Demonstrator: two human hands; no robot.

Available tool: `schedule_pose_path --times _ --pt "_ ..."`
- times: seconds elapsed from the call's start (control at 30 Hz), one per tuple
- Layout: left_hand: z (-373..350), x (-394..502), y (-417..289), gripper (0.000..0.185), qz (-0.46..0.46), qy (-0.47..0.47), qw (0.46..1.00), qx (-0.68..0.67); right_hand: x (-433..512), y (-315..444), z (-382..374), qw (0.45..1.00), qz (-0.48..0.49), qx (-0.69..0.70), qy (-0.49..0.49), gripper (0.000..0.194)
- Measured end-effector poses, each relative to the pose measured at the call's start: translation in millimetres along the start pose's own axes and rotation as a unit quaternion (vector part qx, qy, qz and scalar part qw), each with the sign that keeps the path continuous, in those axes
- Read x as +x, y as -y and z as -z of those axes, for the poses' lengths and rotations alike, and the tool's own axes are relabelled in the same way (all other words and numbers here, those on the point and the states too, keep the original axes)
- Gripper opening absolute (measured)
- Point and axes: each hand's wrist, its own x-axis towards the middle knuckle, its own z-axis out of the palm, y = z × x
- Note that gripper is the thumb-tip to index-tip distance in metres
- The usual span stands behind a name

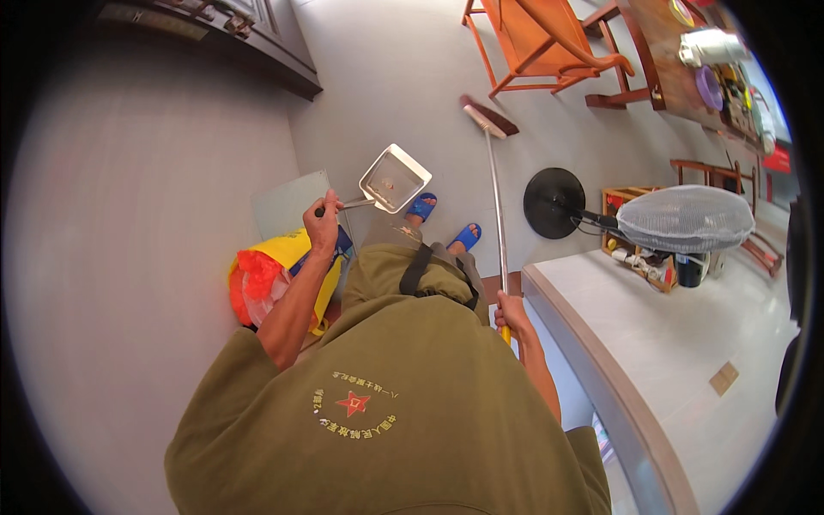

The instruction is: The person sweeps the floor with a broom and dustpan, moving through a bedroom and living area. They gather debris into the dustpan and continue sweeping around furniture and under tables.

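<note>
My left hand [322, 222] grips the handle of a white dustpan [425, 174], holding it out in front of my legs. Some small debris [388, 185] lies in the pan. In my right hand [512, 311] is the pole of a broom [497, 199], its metal shaft stretching forward over the floor. The dark red bristles of the broom head [492, 119] are near the legs of an orange-brown wooden chair [528, 38]. Below my left hand stands a yellow bag [277, 244] stuffed with red and clear plastic bags [257, 283].
A black fan base [553, 203] stands right of the broom, with its covered fan head [685, 217] beyond. A wooden table [669, 64] holds a purple bowl [709, 87]. A dark cabinet [283, 51] stands along the far left wall. A door frame [599, 367] edges my right side.
</note>
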Motion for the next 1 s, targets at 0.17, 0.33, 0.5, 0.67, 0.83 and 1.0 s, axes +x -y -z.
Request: schedule_pose_path --times 0.17,0.33,0.5,0.67,0.83,1.0 --pt "-3 -47 4 0.044 0.023 -0.079 0.996 -0.018 -22 -4 51 0.993 0.053 -0.103 0.034 0.039" --pt "0 -99 21 0.042 0.052 -0.129 0.990 -0.031 2 61 67 0.983 0.125 -0.112 0.079 0.039" --pt "-15 -156 -2 0.040 0.055 -0.175 0.979 -0.087 112 193 29 0.957 0.247 -0.095 0.119 0.035" --pt "-20 -200 5 0.042 0.045 -0.164 0.983 -0.066 182 329 -27 0.950 0.273 -0.141 0.048 0.030" --pt "-25 -224 3 0.043 0.085 -0.190 0.972 -0.106 234 315 -22 0.902 0.234 -0.363 0.007 0.019" --pt "-17 -231 19 0.042 0.128 -0.175 0.973 -0.082 193 140 68 0.896 0.181 -0.404 -0.033 0.039"
